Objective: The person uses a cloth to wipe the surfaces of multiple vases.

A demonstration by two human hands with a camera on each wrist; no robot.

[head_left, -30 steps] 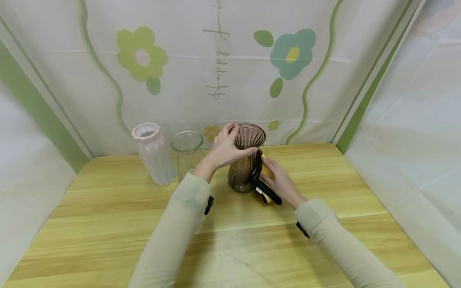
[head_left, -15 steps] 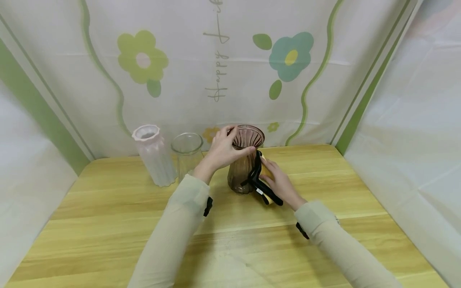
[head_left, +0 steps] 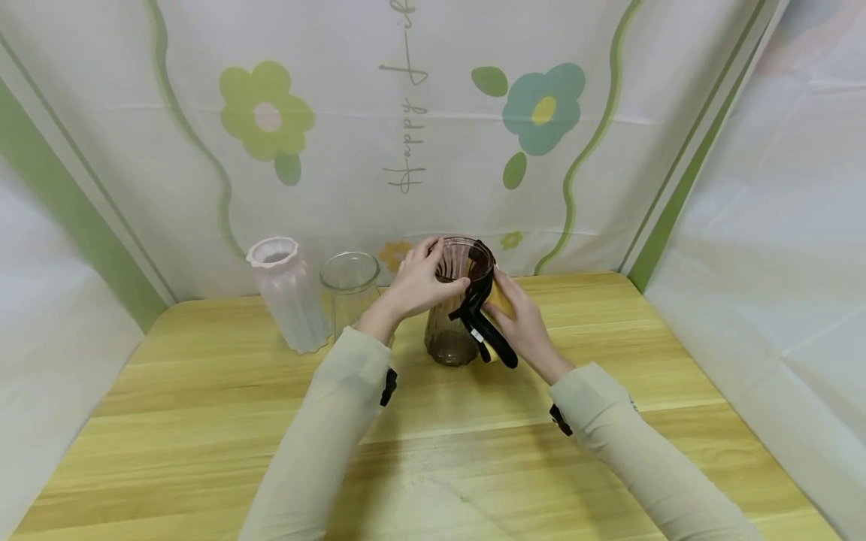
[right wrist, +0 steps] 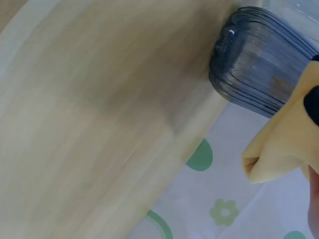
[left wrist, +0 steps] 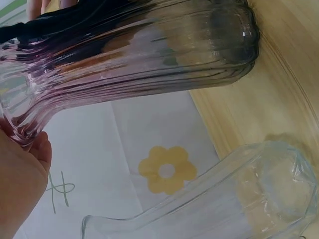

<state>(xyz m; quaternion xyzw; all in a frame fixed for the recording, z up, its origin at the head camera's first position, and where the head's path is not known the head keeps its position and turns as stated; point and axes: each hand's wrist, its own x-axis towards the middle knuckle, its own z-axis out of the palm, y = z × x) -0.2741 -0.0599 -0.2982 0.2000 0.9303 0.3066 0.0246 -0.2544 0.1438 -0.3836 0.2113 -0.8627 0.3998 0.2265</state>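
Ribbed vase (head_left: 444, 334): glossy glass. Yellow bundle (right wrist: 281, 137): matt, soft cloth. Tabletop (head_left: 473, 481): smooth, wood-grained.

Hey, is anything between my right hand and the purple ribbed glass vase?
Yes, the yellow-and-black fabric item in your right hand lies between that hand and the purple ribbed glass vase.

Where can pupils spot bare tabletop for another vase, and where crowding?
Bare wood lies left of the pale vase, right of the right hand, and between the sleeves. The back middle is crowded: clear vase, left hand, purple vase, yellow cloth.
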